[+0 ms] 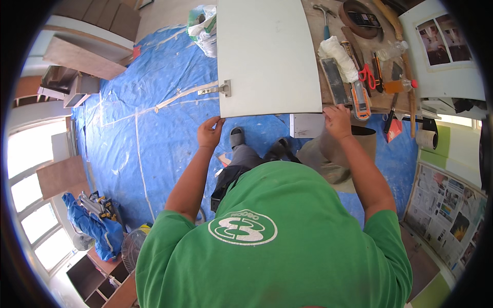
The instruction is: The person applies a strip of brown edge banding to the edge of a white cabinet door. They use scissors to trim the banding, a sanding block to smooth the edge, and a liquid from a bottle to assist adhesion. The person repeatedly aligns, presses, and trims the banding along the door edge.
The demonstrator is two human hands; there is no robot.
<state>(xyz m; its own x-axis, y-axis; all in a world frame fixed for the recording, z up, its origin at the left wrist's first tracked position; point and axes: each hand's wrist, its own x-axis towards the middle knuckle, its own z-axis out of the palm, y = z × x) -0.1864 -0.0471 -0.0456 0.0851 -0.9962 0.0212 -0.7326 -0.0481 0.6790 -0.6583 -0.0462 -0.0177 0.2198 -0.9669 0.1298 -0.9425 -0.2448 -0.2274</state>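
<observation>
A flat white panel (267,56) with a metal hinge (224,88) at its left edge lies before me. My left hand (209,132) grips its near left corner with the fingertips. My right hand (336,122) holds the near right corner, fingers closed over the edge. Beside that hand, on a wooden worktop (308,15), lie a dark sanding block (334,79), an orange-grey tool (361,100), a white cloth bundle (336,54), red scissors (366,76) and a hammer (324,19), with bottles (398,85) and several other tools further right.
Blue sheeting (133,154) covers the floor. A grey box (305,126) and a brown cylindrical container (362,146) stand beneath the worktop. A plastic sack (203,28) is beyond the panel's left. A fan (133,246), a tool pile (95,220) and wooden boards (61,177) are at left.
</observation>
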